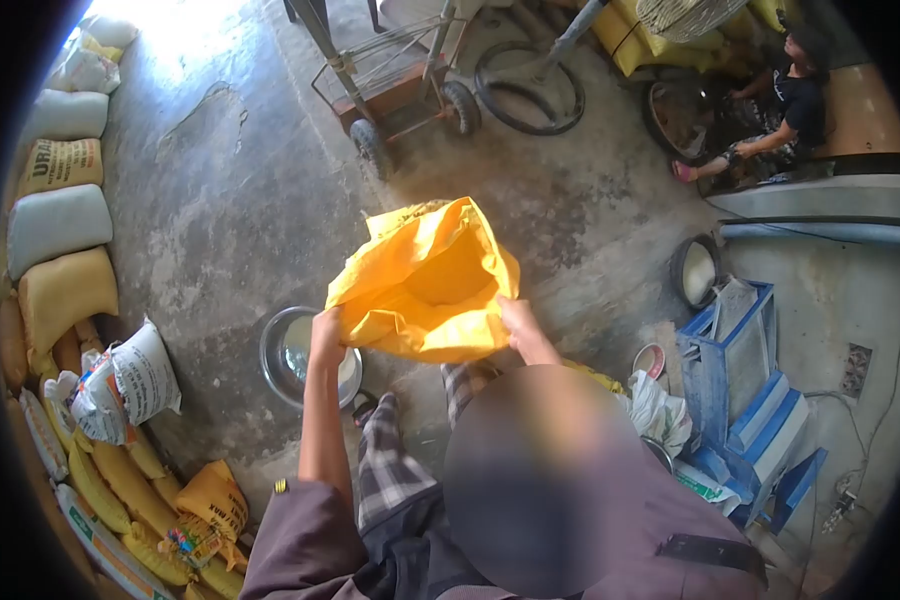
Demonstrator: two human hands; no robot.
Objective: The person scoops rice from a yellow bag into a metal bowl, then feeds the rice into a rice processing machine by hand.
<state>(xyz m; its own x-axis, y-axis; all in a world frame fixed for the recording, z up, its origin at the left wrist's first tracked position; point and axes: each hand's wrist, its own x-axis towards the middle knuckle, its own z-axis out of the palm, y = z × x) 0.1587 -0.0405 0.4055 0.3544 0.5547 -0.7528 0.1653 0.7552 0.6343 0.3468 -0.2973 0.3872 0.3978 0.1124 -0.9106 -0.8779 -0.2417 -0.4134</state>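
Note:
A yellow woven sack (420, 300) hangs in front of me with its mouth spread wide towards me. My left hand (327, 336) is closed on the left edge of its rim, and my right hand (519, 324) grips the right edge. The sack's inside shows as plain yellow down to its shaded depth. Just behind my left wrist, a round metal basin (267, 352) with something pale in it sits on the floor, partly covered by my forearm. My feet stand on the concrete below the sack.
Filled sacks (62, 230) line the left wall. A hand truck (400, 105) and a tyre (482, 90) are ahead. At right stand a blue-framed machine (705, 370) and a black bucket (677, 270) with white contents. A seated person (795, 105) is at far right.

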